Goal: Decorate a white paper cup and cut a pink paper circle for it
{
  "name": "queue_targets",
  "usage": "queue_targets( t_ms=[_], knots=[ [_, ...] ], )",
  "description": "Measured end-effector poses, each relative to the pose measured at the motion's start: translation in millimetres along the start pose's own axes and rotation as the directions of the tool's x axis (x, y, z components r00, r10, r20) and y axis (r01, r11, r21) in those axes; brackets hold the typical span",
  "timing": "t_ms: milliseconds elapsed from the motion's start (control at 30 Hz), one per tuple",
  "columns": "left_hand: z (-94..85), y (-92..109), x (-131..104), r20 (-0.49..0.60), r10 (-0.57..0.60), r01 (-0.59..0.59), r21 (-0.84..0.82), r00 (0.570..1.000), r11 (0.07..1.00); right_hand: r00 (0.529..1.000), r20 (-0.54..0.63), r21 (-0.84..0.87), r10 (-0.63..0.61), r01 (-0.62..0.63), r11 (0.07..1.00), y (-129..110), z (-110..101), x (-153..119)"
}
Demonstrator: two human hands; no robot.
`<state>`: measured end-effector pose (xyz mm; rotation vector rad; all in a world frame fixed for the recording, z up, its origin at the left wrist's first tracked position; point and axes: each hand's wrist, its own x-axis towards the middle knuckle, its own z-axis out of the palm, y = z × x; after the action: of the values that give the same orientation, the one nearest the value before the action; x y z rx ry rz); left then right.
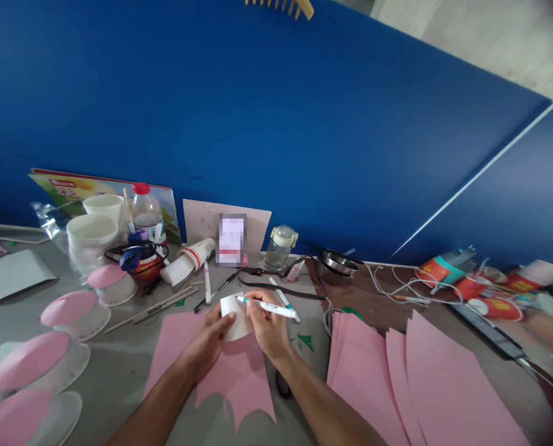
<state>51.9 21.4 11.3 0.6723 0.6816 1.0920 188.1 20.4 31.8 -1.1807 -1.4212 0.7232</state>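
Observation:
A small white paper piece (235, 327) is pinched in my left hand (214, 334), its thumb on the front face. My right hand (266, 325) is closed around a white marker (276, 308) with green lettering. The marker's tip points left and meets the upper part of the white piece. Beneath both hands lies a pink sheet (239, 393) with a scalloped lower edge, on the grey table (137, 365).
Pink-topped white cups (72, 310) line the left side. Behind stand stacked paper cups (93, 232), a red-capped bottle (146, 210) and a glass jar (280, 248). Pink sheets (369, 365) lie at right, near metal bowls (336, 263), white cables (397, 285) and a dark flat device (485, 328).

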Motion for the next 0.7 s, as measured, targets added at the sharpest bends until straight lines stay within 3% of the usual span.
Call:
queue_targets(
  t_ms=[700],
  knots=[
    [0.3,-0.4,0.4,0.020,0.025,-0.025,0.006,0.999,1.000,1.000,0.018,-0.035,-0.017,0.017,0.999,-1.1,-1.5,-0.3]
  ],
)
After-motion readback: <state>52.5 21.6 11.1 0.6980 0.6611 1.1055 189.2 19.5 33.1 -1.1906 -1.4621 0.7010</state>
